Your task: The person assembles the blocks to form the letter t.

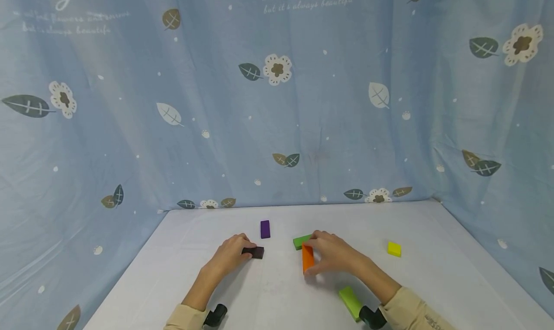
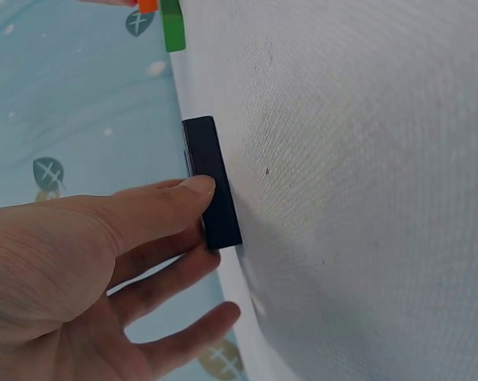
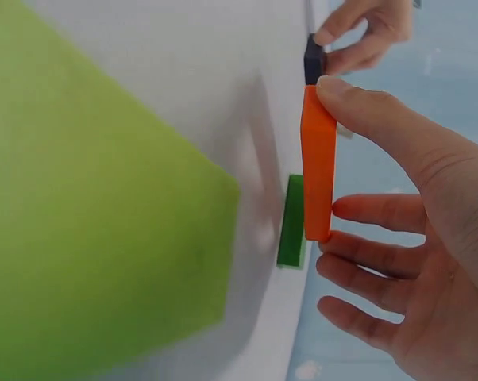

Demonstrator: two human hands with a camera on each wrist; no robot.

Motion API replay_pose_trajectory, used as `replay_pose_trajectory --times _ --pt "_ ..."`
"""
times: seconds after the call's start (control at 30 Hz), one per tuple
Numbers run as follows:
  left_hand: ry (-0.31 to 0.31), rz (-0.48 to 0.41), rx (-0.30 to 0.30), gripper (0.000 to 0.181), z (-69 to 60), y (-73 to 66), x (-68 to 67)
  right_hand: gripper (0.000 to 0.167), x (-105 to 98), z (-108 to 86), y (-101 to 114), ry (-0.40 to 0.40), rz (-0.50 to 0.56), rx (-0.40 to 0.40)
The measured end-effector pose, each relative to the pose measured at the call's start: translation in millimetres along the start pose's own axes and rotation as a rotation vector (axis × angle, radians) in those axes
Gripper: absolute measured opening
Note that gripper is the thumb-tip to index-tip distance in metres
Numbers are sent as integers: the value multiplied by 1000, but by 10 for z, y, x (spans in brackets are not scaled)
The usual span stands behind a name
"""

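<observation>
My left hand (image 1: 229, 254) pinches a black block (image 1: 256, 252) between thumb and fingers, low over the white table. In the left wrist view the thumb lies across the face of the black block (image 2: 211, 171), while the lower fingers spread away from it. My right hand (image 1: 335, 253) holds an orange block (image 1: 308, 259) by its two ends. The right wrist view shows the thumb at one end of the orange block (image 3: 319, 163) and a fingertip at the other. Just beyond it lies a green block (image 1: 300, 242), partly hidden by the right hand in the head view.
A purple block (image 1: 265, 229) lies farther back on the white table (image 1: 207, 224). At the right is a yellow block (image 1: 394, 249). A lime-green block (image 1: 349, 302) lies near the right forearm. Blue patterned cloth (image 1: 277, 118) hangs behind and along the sides.
</observation>
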State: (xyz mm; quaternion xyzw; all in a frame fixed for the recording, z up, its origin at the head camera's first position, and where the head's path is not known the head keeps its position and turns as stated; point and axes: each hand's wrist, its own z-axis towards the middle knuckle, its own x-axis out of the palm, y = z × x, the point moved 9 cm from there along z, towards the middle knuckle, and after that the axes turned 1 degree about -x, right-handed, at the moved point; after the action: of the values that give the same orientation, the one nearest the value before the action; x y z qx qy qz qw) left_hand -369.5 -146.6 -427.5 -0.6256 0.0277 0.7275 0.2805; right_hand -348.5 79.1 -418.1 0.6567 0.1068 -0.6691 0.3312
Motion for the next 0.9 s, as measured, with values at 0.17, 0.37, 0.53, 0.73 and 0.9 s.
replay_pose_trajectory --times 0.17,0.37,0.53,0.73,0.9 --pt "-2 -1 1 23 -1 -1 2 75 67 14 53 9 -15 -12" --pt "-2 1 -3 23 0 -10 -12 76 86 26 94 8 -24 -9" --pt "0 -3 -9 23 6 -15 -20 75 109 23 125 14 -21 -8" --pt "0 3 -6 24 5 -11 -4 77 173 38 154 31 -18 -10" --pt "-1 7 -5 24 2 -6 8 79 225 61 169 39 -38 -6"
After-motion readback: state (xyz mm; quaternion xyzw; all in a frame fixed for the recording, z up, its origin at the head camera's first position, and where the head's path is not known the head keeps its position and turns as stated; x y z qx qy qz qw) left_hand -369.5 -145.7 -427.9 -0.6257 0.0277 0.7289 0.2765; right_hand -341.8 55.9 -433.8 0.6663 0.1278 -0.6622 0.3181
